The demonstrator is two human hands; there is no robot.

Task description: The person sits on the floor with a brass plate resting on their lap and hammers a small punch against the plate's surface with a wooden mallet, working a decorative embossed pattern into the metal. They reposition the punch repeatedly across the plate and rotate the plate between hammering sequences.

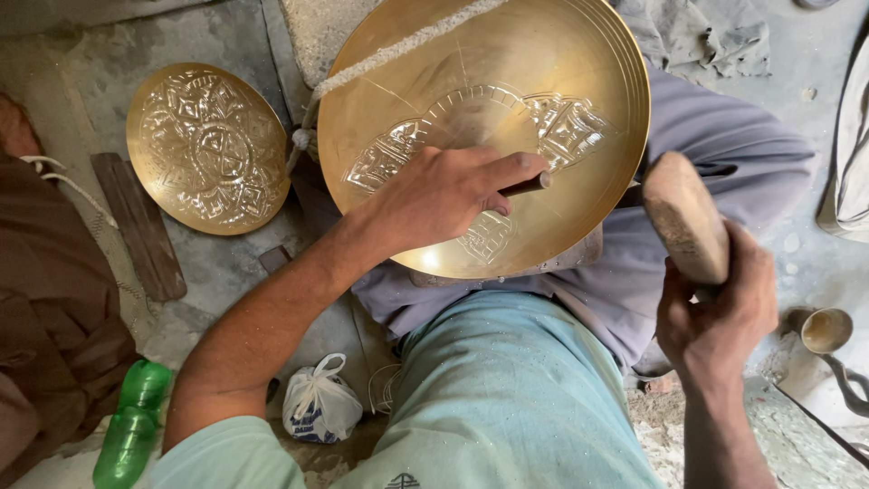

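Observation:
A large round brass plate (543, 54) rests on my lap, held down by a rough cord (398, 52) across its upper left. A band of engraved pattern runs across its middle. My left hand (444, 195) rests on the plate and grips a thin dark metal punch (528, 186) whose tip points right along the engraving. My right hand (715, 312) is raised beside the plate's right edge, closed around the handle of a worn wooden mallet (685, 217).
A second, fully engraved brass plate (206, 148) lies on the stone floor at left, next to a dark wooden slat (140, 226). A green plastic bottle (131, 421) and a tied white bag (319, 403) sit near my left elbow. A small metal cup (826, 330) stands at right.

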